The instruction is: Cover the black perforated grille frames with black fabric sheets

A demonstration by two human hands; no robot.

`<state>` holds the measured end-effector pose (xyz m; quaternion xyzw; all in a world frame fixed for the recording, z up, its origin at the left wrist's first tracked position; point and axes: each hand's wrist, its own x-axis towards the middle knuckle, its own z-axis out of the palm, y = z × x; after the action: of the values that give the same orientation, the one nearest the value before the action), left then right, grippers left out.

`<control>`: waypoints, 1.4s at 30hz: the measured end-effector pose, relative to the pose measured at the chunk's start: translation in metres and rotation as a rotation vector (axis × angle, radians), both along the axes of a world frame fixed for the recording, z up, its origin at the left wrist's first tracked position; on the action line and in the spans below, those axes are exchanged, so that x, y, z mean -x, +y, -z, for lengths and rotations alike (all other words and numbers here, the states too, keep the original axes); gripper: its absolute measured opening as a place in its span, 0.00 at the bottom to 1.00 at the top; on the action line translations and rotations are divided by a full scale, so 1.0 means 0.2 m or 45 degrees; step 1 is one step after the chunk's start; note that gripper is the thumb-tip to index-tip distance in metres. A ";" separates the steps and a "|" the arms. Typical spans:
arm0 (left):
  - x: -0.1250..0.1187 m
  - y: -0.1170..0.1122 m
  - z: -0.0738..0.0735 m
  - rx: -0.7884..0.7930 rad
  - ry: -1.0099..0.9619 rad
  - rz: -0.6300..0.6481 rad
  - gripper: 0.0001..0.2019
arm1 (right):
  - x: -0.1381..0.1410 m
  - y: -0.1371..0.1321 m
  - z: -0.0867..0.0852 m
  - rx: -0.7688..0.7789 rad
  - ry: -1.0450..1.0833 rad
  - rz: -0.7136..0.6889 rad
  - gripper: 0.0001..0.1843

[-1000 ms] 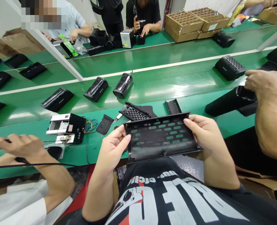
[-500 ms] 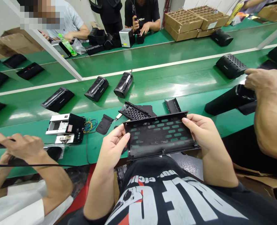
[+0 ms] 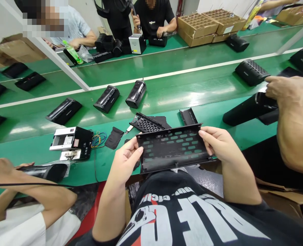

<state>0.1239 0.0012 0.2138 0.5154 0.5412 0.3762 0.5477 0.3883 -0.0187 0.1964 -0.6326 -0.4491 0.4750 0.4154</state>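
Between my hands is a black perforated panel [image 3: 166, 155], its inner side facing me and its rows of oval slots showing the green bench through them. My left hand [image 3: 127, 159] is closed on its left edge, thumb on the inner face. At the opposite edge, my right hand [image 3: 215, 141] pinches the upper right corner. Just beyond the panel, a second slotted black panel [image 3: 150, 123] lies on the bench. A smaller black panel piece [image 3: 188, 117] rests to its right, and black sheet pieces [image 3: 114, 137] lie to its left.
A black-and-white machine [image 3: 71, 142] with coiled wires [image 3: 98, 139] stands on the left. Several black speaker-like units [image 3: 106, 99] sit on the green belt [image 3: 166, 92]. Co-workers' arms reach in at the left [image 3: 38, 191] and right [image 3: 292, 109]. Cardboard boxes [image 3: 197, 29] stand across the line.
My hands hold the panel almost still, its right end slightly farther left. The left co-worker's hands have moved down and left, uncovering a dark glossy unit. Across the line, a person's hands have shifted.
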 end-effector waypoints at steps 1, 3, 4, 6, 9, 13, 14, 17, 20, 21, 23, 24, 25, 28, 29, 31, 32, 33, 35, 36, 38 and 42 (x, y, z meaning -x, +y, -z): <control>0.00 0.01 0.01 0.002 0.013 0.005 0.17 | -0.01 0.00 0.01 0.027 0.041 -0.025 0.20; -0.01 0.02 0.02 0.005 0.030 -0.001 0.16 | -0.02 0.01 0.02 0.083 0.128 -0.071 0.20; -0.01 0.03 0.03 0.008 0.038 -0.005 0.16 | -0.03 0.01 0.03 0.107 0.161 -0.081 0.20; -0.02 0.04 0.06 0.026 0.046 0.000 0.15 | -0.04 0.02 0.06 0.147 0.200 -0.077 0.19; -0.03 0.08 0.14 0.084 0.005 0.028 0.16 | -0.05 0.04 0.12 0.195 0.252 -0.069 0.18; -0.05 0.13 0.29 0.225 -0.118 0.014 0.24 | -0.07 0.06 0.23 0.256 0.383 -0.116 0.17; -0.06 0.15 0.33 0.262 -0.143 0.004 0.26 | -0.07 0.07 0.27 0.268 0.409 -0.122 0.18; -0.10 0.18 0.42 0.324 -0.171 -0.028 0.32 | -0.09 0.08 0.35 0.286 0.457 -0.097 0.18; -0.14 0.19 0.46 0.325 -0.141 -0.033 0.32 | -0.12 0.09 0.42 0.281 0.499 -0.081 0.18; -0.15 0.20 0.47 0.326 -0.132 -0.024 0.31 | -0.13 0.09 0.44 0.277 0.513 -0.082 0.17; -0.16 0.20 0.48 0.332 -0.126 -0.004 0.30 | -0.15 0.09 0.46 0.275 0.527 -0.086 0.17; -0.16 0.20 0.48 0.336 -0.125 0.002 0.31 | -0.15 0.10 0.47 0.277 0.526 -0.082 0.17; -0.16 0.20 0.48 0.339 -0.123 0.002 0.31 | -0.16 0.10 0.48 0.281 0.522 -0.075 0.17; -0.17 0.21 0.49 0.352 -0.125 -0.020 0.33 | -0.16 0.11 0.49 0.297 0.520 -0.058 0.17; -0.17 0.21 0.49 0.361 -0.128 -0.029 0.34 | -0.16 0.12 0.49 0.299 0.527 -0.058 0.17; -0.17 0.22 0.49 0.377 -0.138 -0.038 0.34 | -0.17 0.12 0.51 0.287 0.557 -0.064 0.16; -0.17 0.22 0.49 0.381 -0.141 -0.043 0.33 | -0.19 0.13 0.52 0.274 0.577 -0.061 0.16; -0.17 0.22 0.50 0.382 -0.140 -0.049 0.33 | -0.21 0.13 0.54 0.254 0.595 -0.040 0.16; -0.14 0.23 0.50 0.374 -0.118 -0.064 0.32 | -0.26 0.15 0.60 0.210 0.616 0.084 0.16; -0.13 0.24 0.50 0.371 -0.097 -0.070 0.31 | -0.28 0.17 0.63 0.186 0.620 0.188 0.16; -0.08 0.24 0.52 0.373 -0.044 -0.068 0.30 | -0.33 0.20 0.70 0.123 0.609 0.477 0.17; 0.01 0.22 0.56 0.403 0.037 -0.065 0.30 | -0.47 0.28 0.72 0.020 0.532 0.860 0.16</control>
<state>0.1219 0.0456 0.1011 0.4142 0.6145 0.2926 0.6043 0.4814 0.0365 0.0522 -0.6375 -0.1179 0.4336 0.6258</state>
